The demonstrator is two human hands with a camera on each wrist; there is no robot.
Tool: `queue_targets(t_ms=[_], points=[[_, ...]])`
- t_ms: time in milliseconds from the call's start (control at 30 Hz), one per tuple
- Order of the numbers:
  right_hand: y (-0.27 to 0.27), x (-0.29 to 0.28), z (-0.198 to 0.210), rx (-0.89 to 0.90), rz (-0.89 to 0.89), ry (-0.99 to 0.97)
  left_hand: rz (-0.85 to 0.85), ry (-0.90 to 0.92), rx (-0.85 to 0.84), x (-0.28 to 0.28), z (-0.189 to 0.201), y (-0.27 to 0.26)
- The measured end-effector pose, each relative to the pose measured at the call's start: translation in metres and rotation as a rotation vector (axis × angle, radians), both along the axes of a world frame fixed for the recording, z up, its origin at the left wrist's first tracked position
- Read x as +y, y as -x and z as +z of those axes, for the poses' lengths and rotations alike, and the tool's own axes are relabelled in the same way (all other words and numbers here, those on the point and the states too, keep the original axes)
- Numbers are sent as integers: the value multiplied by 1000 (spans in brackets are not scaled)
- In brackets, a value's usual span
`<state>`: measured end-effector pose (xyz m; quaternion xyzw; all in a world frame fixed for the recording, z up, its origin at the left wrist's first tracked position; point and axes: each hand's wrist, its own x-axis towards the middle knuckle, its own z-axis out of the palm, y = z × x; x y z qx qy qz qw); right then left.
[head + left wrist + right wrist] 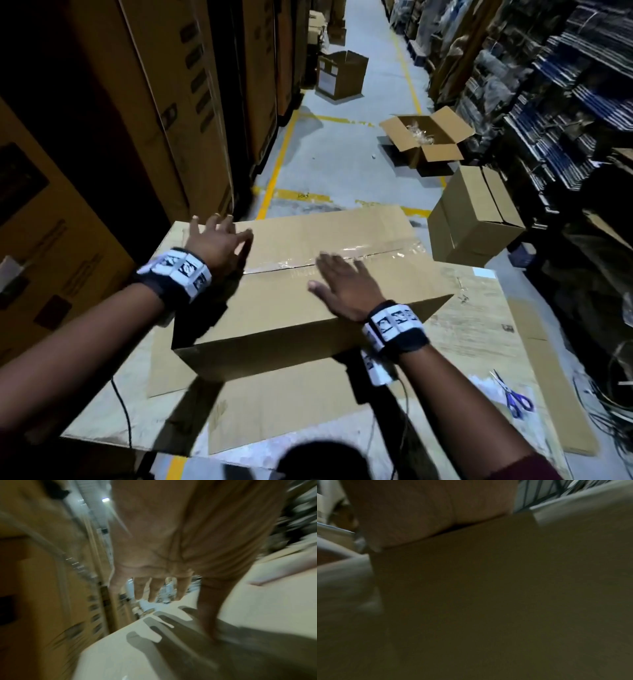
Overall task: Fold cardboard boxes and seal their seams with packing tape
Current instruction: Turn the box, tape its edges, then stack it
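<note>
Box (291, 291) sits on flat cardboard (479, 342); flaps shut, tape (359, 255) over centre seam. R hand (346, 289) flat on seam, fingers straight. L hand (215, 245) at box's far-left corner, fingers spread, contact unclear. Recommend: press tape outward, w/ firm even strokes.

My bare forearms each wear a black wristband (174, 279) with white tiles bearing black markings; a maroon sleeve (534, 467) covers my right upper arm.
</note>
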<state>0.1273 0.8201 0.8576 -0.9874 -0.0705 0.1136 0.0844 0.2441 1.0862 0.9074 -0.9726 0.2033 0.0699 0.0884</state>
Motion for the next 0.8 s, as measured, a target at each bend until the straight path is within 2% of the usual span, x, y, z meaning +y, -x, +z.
queue_targets(t_ms=[67, 200, 267, 333, 467, 633, 800], points=[[4, -45, -1, -28, -72, 32, -111, 33, -64, -19, -11, 30], [13, -120, 2, -33, -188, 96, -303, 121, 29, -80, -20, 84], [16, -148, 3, -35, -216, 120, -327, 146, 117, -122, -21, 99], [20, -167, 1, -52, -240, 66, -256, 173, 201, -161, -25, 110], [28, -172, -8, -116, -324, -189, -81, 268, 216, -212, -41, 115], [71, -143, -24, -216, -351, -242, -33, 345, 163, -217, -56, 123], [93, -139, -35, -261, -301, -302, -39, 301, 80, -224, -59, 135]])
